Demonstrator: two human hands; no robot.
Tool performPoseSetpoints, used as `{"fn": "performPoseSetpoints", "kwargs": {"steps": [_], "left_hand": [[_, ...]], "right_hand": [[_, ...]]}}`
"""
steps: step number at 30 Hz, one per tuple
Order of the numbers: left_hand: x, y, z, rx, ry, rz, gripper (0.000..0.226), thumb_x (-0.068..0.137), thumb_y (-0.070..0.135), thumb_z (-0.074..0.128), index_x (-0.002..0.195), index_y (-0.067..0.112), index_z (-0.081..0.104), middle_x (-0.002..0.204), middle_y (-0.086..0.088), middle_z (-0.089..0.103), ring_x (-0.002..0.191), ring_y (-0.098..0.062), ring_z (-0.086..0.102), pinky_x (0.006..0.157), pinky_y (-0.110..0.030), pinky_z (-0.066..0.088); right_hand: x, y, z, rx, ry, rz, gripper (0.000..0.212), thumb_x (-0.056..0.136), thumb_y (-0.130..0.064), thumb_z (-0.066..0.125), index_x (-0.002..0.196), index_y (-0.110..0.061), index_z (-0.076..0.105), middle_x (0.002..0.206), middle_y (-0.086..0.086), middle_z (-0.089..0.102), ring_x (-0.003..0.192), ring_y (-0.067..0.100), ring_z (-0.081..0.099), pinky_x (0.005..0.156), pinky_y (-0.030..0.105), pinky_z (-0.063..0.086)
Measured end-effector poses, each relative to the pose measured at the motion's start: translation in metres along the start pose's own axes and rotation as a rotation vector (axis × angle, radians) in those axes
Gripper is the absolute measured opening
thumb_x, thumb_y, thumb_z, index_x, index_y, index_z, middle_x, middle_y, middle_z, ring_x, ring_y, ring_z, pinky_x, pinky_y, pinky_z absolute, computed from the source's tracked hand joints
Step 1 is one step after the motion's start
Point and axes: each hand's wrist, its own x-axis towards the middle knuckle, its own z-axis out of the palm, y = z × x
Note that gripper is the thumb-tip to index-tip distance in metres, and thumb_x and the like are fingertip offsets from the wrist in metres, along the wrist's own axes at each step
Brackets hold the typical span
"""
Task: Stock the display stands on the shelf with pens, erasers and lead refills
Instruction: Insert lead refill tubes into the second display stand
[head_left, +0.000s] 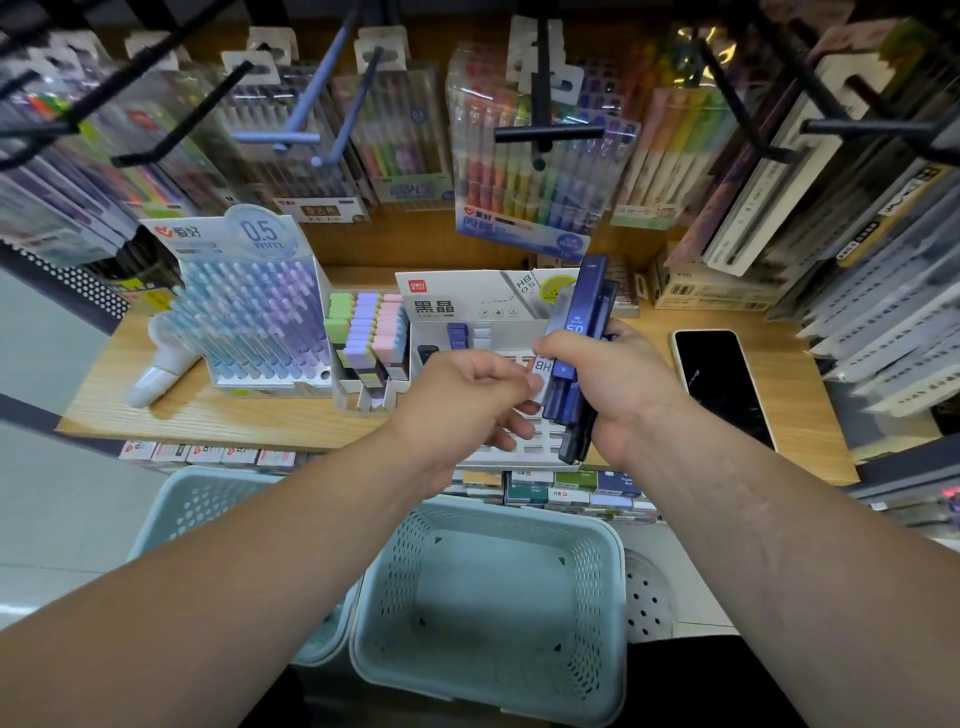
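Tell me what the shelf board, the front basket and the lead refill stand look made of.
The shelf board: light wood or wood-look laminate, matte, visible grain. The front basket: pale blue moulded plastic, perforated walls. The lead refill stand: probably printed card, flat panels with graphics.

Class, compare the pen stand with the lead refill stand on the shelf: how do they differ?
The pen stand is packed with pastel pens; the lead refill stand shows mostly empty slots. The pen stand is in clear view; the lead refill stand is partly hidden by the left hand and right hand, holding refill cases. Both sit on the shelf.
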Motion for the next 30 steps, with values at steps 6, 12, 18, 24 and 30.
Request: {"fn": "performPoseSetpoints", "kwargs": {"steps": [6, 12, 18, 24, 30], "left_hand": [[0.001, -0.004, -0.01, -0.072, -0.018, -0.073, 0.01, 0.097, 0.007, 0.062, 0.101, 0.002, 0.07, 0.074, -0.007, 0.059, 0.055, -0.015, 0.056, 0.051, -0.026, 0.047], [0.011, -0.009, -0.042, 0.059, 0.098, -0.03, 0.007, 0.099, 0.009, 0.06, 0.1, 0.01, 0.067, 0.09, -0.008, 0.066, 0.063, -0.018, 0.068, 0.055, -0.029, 0.052], [0.02, -0.012, -0.072, 0.725, 0.217, 0.202, 0.007, 0.092, 0.016, 0.07, 0.088, 0.021, 0.072, 0.075, 0.004, 0.07, 0.064, -0.011, 0.071, 0.066, -0.03, 0.057], [0.031, -0.012, -0.07, 1.116, 0.171, 0.498, 0.008, 0.092, 0.015, 0.068, 0.095, 0.015, 0.075, 0.093, -0.002, 0.064, 0.087, -0.02, 0.058, 0.077, -0.032, 0.048], [0.047, -0.01, -0.06, 1.38, 0.079, 0.56, 0.014, 0.094, 0.011, 0.058, 0.093, 0.012, 0.073, 0.098, -0.007, 0.061, 0.088, -0.031, 0.061, 0.075, -0.042, 0.054]], "right_hand": [[0.001, 0.002, 0.001, 0.016, 0.01, 0.002, 0.026, 0.081, -0.004, 0.078, 0.102, -0.014, 0.064, 0.081, 0.01, 0.072, 0.054, 0.017, 0.068, 0.046, 0.026, 0.052], [0.009, 0.001, -0.006, 0.028, 0.05, -0.014, 0.026, 0.083, -0.007, 0.077, 0.099, -0.016, 0.059, 0.083, 0.008, 0.067, 0.061, 0.014, 0.066, 0.05, 0.028, 0.055], [0.011, 0.003, -0.007, 0.019, 0.038, -0.004, 0.024, 0.084, -0.005, 0.076, 0.094, -0.018, 0.058, 0.083, 0.009, 0.065, 0.064, 0.016, 0.064, 0.056, 0.031, 0.055], [0.012, 0.004, -0.006, 0.006, 0.019, -0.003, 0.025, 0.083, -0.003, 0.076, 0.093, -0.018, 0.058, 0.079, 0.008, 0.065, 0.064, 0.018, 0.063, 0.063, 0.035, 0.056], [0.01, 0.003, -0.006, 0.004, 0.011, -0.005, 0.025, 0.083, -0.003, 0.076, 0.094, -0.017, 0.058, 0.076, 0.008, 0.064, 0.063, 0.018, 0.063, 0.063, 0.035, 0.056]]}}
